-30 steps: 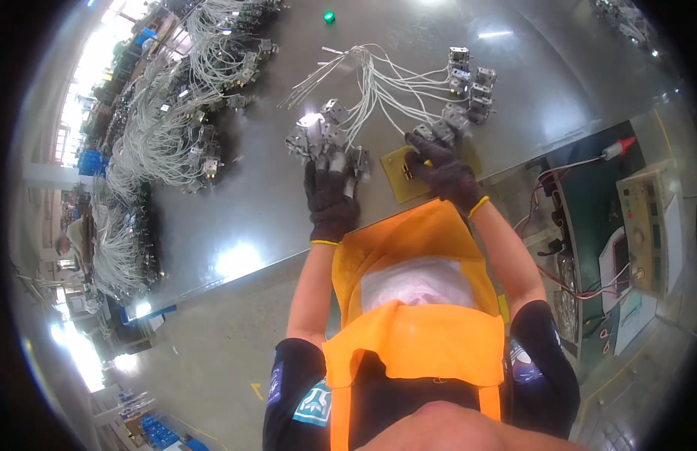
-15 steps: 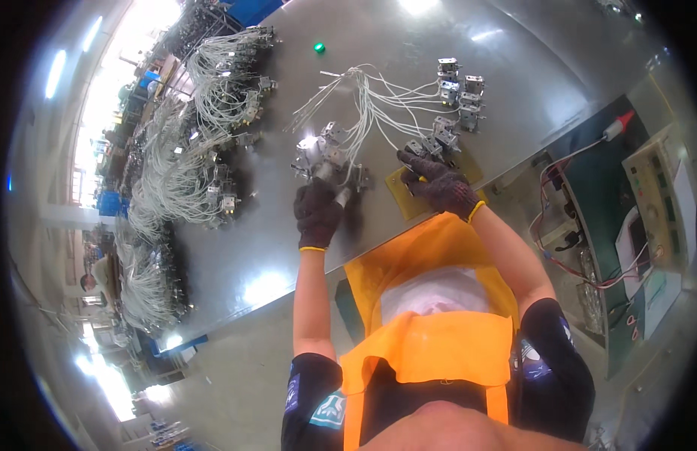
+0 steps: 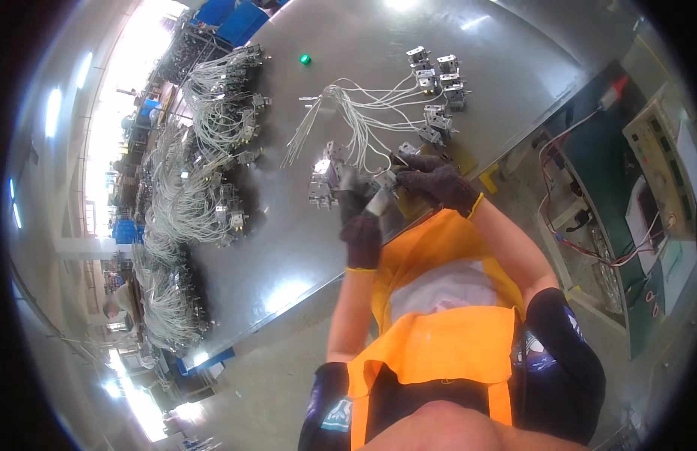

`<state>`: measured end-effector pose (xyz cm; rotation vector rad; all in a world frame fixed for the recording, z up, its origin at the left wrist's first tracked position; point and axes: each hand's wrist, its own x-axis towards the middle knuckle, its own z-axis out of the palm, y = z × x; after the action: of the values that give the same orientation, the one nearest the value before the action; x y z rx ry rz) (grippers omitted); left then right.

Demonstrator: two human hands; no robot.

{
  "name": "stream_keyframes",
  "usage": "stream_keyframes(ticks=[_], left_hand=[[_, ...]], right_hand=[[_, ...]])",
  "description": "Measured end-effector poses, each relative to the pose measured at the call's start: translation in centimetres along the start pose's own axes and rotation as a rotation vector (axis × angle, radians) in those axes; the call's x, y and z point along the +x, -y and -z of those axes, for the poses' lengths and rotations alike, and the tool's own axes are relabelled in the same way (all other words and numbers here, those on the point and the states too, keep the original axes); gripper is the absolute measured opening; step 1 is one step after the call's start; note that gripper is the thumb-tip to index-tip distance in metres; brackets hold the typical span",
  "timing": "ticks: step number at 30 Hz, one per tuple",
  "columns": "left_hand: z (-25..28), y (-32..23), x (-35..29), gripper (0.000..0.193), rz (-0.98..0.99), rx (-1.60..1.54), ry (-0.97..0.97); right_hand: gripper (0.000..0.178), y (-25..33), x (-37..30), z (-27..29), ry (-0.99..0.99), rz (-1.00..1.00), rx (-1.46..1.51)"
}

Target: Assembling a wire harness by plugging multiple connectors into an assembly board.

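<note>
1. Left forearm [image 3: 350, 316] is rising nearly straight; left hand [image 3: 361, 225], dark-gloved, is pointing away from the body, blurred.
2. Right forearm [image 3: 514, 248] is slanting up and leftward; right hand [image 3: 442, 183], also dark-gloved, is lying palm-down with bent fingers pointing left.
3. Small metal block [image 3: 384, 180] is sitting between the hands, near the front edge of the bench [image 3: 514, 68], white wires [image 3: 356, 124] spreading beyond it.
4. Left grip is looking narrow beside the block; blur is hiding whether it is holding it. Right grip is curling near the block's other side; cannot tell if closed.
5. More blocks are lying in a left cluster [image 3: 326, 177] and a right cluster [image 3: 446, 79].
6. Light-blue patch [image 3: 338, 415] with a white mark is showing on the left sleeve; white-and-violet print [image 3: 540, 355] is marking the right. Control box [image 3: 656, 158] is standing at right, its panel markings too small to read.
</note>
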<state>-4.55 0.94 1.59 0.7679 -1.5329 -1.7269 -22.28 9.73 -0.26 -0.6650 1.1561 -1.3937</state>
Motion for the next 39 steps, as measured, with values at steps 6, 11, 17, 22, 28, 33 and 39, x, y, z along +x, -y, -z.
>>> stream_keyframes(ticks=[6, 11, 17, 22, 28, 33, 39], left_hand=[[-6.2, 3.5, -1.0, 0.076, -0.251, 0.099, 0.055], [-4.6, 2.9, 1.3, 0.071, -0.153, -0.079, 0.145], [-0.5, 3.5, 1.6, 0.051, 0.004, 0.031, 0.246], [-2.3, 3.0, 1.6, 0.051, -0.043, 0.089, 0.11], [-3.8, 6.2, 1.9, 0.06, -0.43, 0.562, 0.004], [-4.3, 5.1, 2.0, 0.056, -0.416, 0.585, -0.009], [-5.0, 6.9, 3.3, 0.036, -0.42, 0.624, 0.041]], right_hand=[[0.038, -2.1, -0.7, 0.9, -0.077, 0.044, 0.12], [0.033, -1.5, -0.8, 2.0, 0.038, 0.022, -0.09], [0.049, 1.0, 1.1, 5.3, -0.201, 0.037, -0.32], [0.046, 2.2, -0.2, 4.3, -0.086, 0.099, -0.433], [0.044, 1.9, 0.3, 4.2, -0.023, 0.219, -0.579], [0.04, 4.8, -2.0, 2.6, -0.041, 0.031, -0.979], [0.033, 3.7, -3.6, 1.5, -0.009, 0.504, -1.354]])
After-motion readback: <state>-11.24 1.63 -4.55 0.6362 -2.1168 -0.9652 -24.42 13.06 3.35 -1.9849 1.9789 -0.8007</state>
